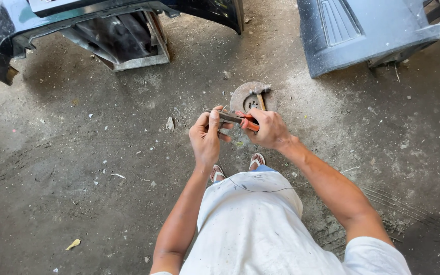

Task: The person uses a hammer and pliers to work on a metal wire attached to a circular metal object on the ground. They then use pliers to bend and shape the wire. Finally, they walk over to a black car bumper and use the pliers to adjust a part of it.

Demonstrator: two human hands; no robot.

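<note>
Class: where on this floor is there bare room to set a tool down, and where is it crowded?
Widest bare floor: left of the left hand, below the dark panel. More lies right of the right hand, below the second panel. Crowded around the disc and feet.

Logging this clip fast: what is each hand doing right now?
Left hand: closed on the tip end of the pliers.
Right hand: closed around the pliers' red handles.

Concrete floor (77,168): rusty disc (245,97), hammer (258,94), dark car panels (352,30), debris.
</note>
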